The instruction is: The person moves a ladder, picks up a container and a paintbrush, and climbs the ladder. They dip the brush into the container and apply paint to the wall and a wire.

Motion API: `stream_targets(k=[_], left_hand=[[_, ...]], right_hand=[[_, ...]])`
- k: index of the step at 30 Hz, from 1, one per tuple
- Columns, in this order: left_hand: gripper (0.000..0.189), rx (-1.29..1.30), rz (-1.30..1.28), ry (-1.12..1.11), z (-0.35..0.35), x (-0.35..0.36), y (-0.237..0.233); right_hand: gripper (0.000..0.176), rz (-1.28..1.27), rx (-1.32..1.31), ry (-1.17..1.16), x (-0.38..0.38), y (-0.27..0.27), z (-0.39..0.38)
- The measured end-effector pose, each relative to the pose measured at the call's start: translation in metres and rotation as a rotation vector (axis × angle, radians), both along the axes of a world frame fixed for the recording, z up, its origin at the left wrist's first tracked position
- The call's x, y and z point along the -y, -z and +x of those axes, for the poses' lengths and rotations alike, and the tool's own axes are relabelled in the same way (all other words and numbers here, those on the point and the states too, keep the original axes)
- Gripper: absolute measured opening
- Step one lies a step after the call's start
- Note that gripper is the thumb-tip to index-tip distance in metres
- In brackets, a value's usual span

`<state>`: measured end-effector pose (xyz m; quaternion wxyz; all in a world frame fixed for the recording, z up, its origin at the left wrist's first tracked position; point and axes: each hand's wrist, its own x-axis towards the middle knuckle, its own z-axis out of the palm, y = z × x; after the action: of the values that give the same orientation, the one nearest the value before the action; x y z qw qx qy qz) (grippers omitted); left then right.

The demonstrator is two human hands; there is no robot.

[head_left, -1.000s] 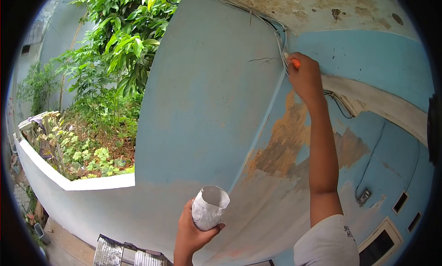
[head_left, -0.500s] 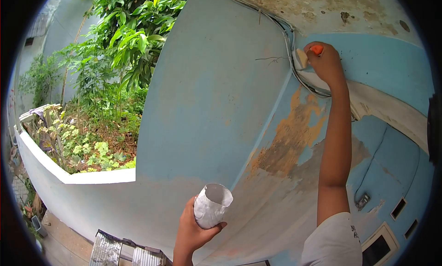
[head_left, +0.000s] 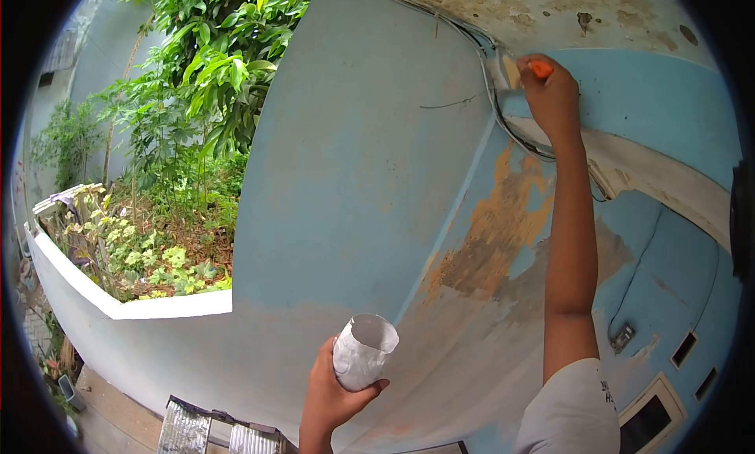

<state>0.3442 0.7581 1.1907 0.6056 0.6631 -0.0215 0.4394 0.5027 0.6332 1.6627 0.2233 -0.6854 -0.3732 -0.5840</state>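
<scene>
My right hand (head_left: 555, 104) is raised to the upper wall corner, closed round a paintbrush (head_left: 541, 69) with an orange handle. The brush's pale bristle end points left, against or very near the wall by a bundle of cables (head_left: 489, 80); exact contact is hard to tell. Low in the middle of the view, my left hand (head_left: 334, 397) grips a white cup (head_left: 362, 363) with a crumpled-looking outside. Its round mouth tilts toward me and shows a greyish inside; any contents cannot be made out.
A metal ladder (head_left: 185, 429) stands at the bottom left. Blue wall (head_left: 338, 194) with peeled patches (head_left: 499, 238) fills the middle. A pale ledge (head_left: 653, 171) runs right beneath the stained ceiling (head_left: 566, 14). Left, a white-topped low wall (head_left: 173, 303) borders a planted garden.
My right hand and the brush have shifted slightly up and left along the corner. The view has moved a little. My left hand still holds the cup in nearly the same place.
</scene>
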Motion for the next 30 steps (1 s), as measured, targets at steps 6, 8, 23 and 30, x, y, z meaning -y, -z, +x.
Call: stream_targets(k=[6, 8, 23, 30], left_hand=[[0.092, -0.027, -0.026, 0.038, 0.002, -0.001, 0.002], [0.092, -0.040, -0.045, 0.041, -0.001, 0.001, -0.001], [0.095, -0.040, -0.007, 0.002, -0.002, -0.002, 0.000], [0.095, -0.016, -0.002, 0.003, 0.000, -0.004, -0.002]], right_hand=[[0.018, -0.058, 0.149, -0.044, -0.012, -0.027, 0.041], [0.018, -0.047, 0.056, -0.011, -0.004, -0.022, 0.037], [0.020, -0.056, 0.016, 0.036, -0.003, -0.057, 0.043], [0.020, -0.088, 0.093, -0.115, -0.033, -0.069, 0.029]])
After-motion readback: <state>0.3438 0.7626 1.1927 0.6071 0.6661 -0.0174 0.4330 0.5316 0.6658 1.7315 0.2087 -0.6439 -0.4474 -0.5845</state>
